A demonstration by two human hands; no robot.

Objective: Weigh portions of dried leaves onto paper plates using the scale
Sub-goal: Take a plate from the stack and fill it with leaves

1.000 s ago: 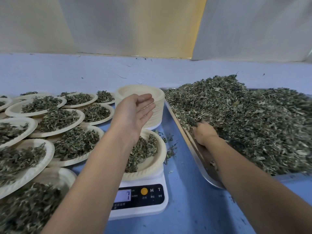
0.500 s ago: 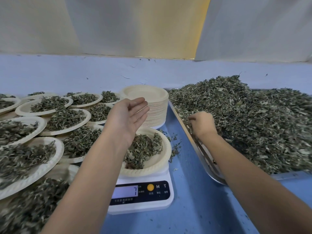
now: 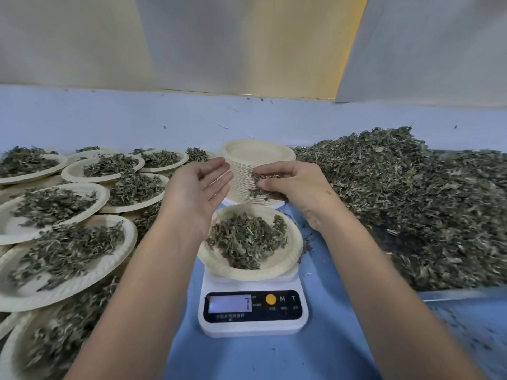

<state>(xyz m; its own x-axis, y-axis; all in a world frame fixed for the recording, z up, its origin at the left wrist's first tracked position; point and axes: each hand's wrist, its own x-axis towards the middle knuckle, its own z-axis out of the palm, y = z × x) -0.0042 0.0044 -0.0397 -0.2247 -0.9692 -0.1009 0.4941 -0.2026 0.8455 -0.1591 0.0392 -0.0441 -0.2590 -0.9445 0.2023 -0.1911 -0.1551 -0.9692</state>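
Right hand (image 3: pixel 295 185) fingers pinching dried leaves (image 3: pixel 259 182); left hand (image 3: pixel 196 192) fingers straight, palm empty.

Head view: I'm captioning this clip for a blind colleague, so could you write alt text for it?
A right hand holds a pinch of dried leaves above a paper plate of leaves on a white scale reading 7, with the left hand open beside it. Filled plates lie to the left, a stack of empty plates behind, and a big leaf pile to the right.
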